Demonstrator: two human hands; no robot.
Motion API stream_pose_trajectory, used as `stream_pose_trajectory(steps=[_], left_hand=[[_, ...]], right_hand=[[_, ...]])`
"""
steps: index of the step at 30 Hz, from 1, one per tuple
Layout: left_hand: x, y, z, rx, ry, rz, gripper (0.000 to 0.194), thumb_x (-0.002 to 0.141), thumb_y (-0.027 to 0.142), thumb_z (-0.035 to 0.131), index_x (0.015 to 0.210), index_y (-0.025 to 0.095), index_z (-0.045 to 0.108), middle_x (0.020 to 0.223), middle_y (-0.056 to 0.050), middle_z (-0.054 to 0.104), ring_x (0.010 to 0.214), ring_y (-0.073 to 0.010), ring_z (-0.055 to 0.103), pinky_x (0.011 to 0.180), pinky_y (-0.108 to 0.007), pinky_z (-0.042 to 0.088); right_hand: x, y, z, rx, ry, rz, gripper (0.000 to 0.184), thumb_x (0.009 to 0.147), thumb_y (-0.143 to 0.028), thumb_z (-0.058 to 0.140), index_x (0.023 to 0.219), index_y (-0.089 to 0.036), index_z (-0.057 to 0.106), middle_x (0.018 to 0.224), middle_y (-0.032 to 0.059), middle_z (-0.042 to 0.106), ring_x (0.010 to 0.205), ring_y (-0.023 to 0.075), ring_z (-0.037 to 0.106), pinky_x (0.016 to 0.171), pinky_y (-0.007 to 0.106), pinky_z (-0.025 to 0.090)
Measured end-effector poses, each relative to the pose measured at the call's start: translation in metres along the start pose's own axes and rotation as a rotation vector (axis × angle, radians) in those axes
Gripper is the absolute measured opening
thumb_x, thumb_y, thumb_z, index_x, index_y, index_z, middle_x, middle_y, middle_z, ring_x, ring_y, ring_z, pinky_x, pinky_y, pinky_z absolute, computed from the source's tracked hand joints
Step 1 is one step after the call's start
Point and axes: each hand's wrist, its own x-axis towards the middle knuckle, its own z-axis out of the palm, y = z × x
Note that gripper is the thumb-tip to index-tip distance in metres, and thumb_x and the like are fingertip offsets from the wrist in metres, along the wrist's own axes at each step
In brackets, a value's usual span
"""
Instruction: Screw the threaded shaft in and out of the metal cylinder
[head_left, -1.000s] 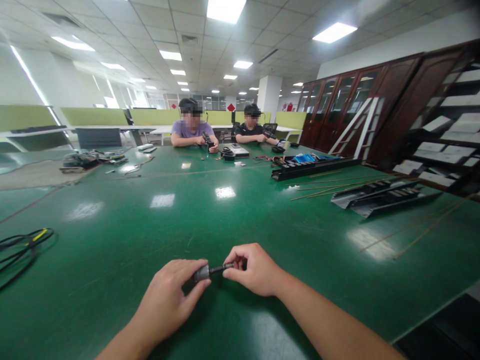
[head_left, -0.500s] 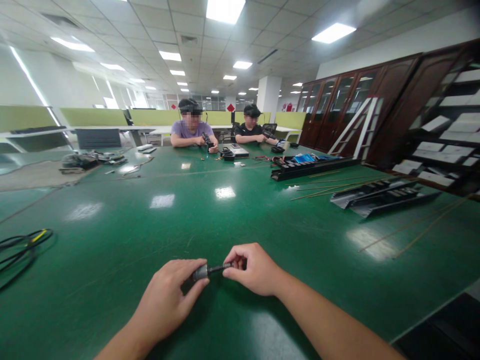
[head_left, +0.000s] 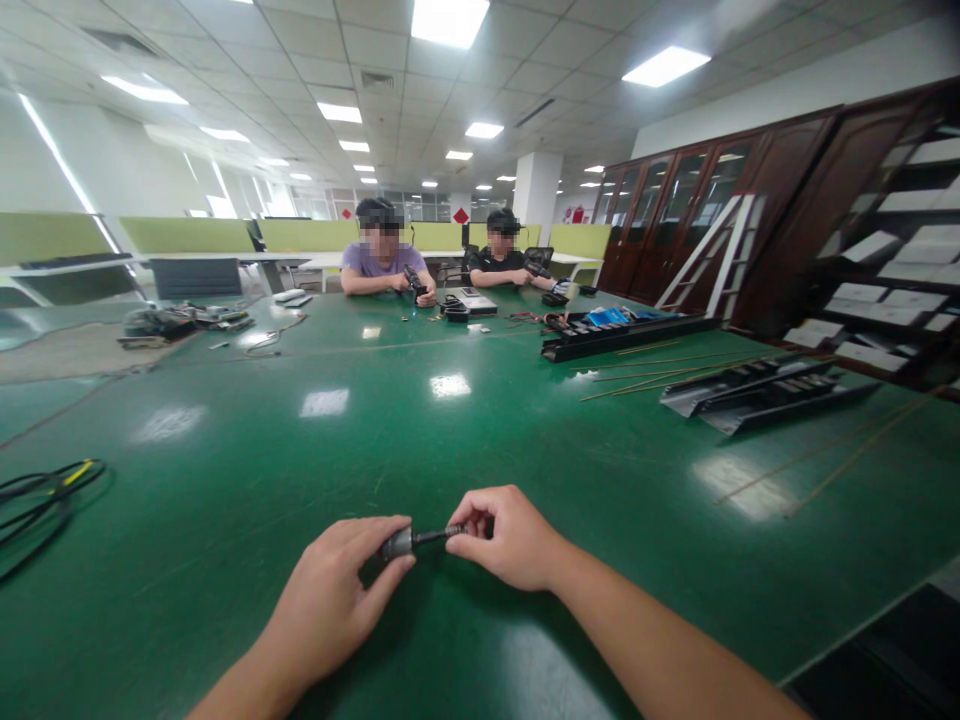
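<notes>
My left hand (head_left: 334, 590) is closed round a grey metal cylinder (head_left: 400, 543), with thumb and fingers on opposite sides of it. A thin dark shaft (head_left: 430, 537) runs rightward from the cylinder's end. My right hand (head_left: 510, 540) pinches the shaft's far end between thumb and curled fingers, where a ridged dark tip partly shows. The cylinder and shaft lie roughly level, just over the green table (head_left: 360, 460). Most of the cylinder's left part is hidden by my left fingers.
A coiled black cable (head_left: 45, 500) lies at the left. To the right are metal channels (head_left: 765, 395), thin rods (head_left: 645, 382) and a long black tray (head_left: 622, 335). Across the table sit two people, one in a purple shirt (head_left: 382, 262), one in a black shirt (head_left: 499, 262), each holding a dark tool.
My left hand has shifted very slightly left with the cylinder, so a little more of the shaft shows between the hands. My right hand stays in nearly the same place.
</notes>
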Motion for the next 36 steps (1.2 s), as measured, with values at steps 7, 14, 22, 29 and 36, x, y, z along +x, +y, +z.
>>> stream_pose_trajectory(steps=[7, 14, 22, 29, 36], left_hand=[[-0.0023, -0.0013, -0.0002, -0.012, -0.020, -0.027, 0.030, 0.093, 0.042, 0.057, 0.120, 0.029, 0.065, 0.112, -0.002, 0.073, 0.101, -0.0234, 0.069, 0.089, -0.040, 0.058], [-0.0024, -0.0024, 0.0002, -0.010, -0.027, -0.037, 0.031, 0.093, 0.043, 0.057, 0.120, 0.029, 0.065, 0.113, -0.002, 0.073, 0.102, -0.0234, 0.069, 0.090, -0.039, 0.057], [-0.0015, -0.0027, 0.0001, -0.016, -0.021, -0.033, 0.031, 0.093, 0.043, 0.056, 0.120, 0.029, 0.064, 0.113, -0.002, 0.072, 0.102, -0.0231, 0.068, 0.090, -0.040, 0.057], [-0.0029, -0.0038, 0.0004, -0.019, -0.022, -0.032, 0.031, 0.093, 0.043, 0.057, 0.121, 0.031, 0.063, 0.113, -0.001, 0.072, 0.102, -0.0228, 0.068, 0.090, -0.039, 0.057], [-0.0008, -0.0039, -0.0002, -0.011, -0.014, -0.024, 0.030, 0.093, 0.043, 0.057, 0.119, 0.031, 0.064, 0.111, -0.001, 0.073, 0.100, -0.0229, 0.069, 0.088, -0.039, 0.058]], right_hand=[[-0.0002, 0.0007, 0.0004, 0.003, 0.007, 0.007, 0.011, 0.075, -0.022, 0.073, 0.082, -0.014, 0.072, 0.062, -0.0021, 0.059, 0.054, 0.0100, 0.050, 0.052, 0.021, 0.038], [0.0001, 0.0026, 0.0005, 0.007, 0.007, 0.016, 0.011, 0.075, -0.022, 0.073, 0.082, -0.014, 0.072, 0.062, -0.0021, 0.059, 0.054, 0.0101, 0.050, 0.052, 0.021, 0.038], [0.0002, 0.0022, -0.0013, 0.000, 0.004, 0.013, 0.012, 0.075, -0.023, 0.073, 0.083, -0.014, 0.072, 0.063, -0.0019, 0.060, 0.054, 0.0101, 0.050, 0.053, 0.021, 0.038], [0.0000, 0.0027, -0.0008, 0.000, 0.010, 0.003, 0.011, 0.075, -0.022, 0.073, 0.082, -0.014, 0.071, 0.062, -0.0023, 0.059, 0.054, 0.0100, 0.050, 0.053, 0.021, 0.038], [-0.0004, 0.0034, -0.0010, 0.001, 0.023, -0.016, 0.011, 0.074, -0.022, 0.073, 0.082, -0.014, 0.071, 0.062, -0.0021, 0.059, 0.055, 0.0104, 0.050, 0.054, 0.022, 0.039]])
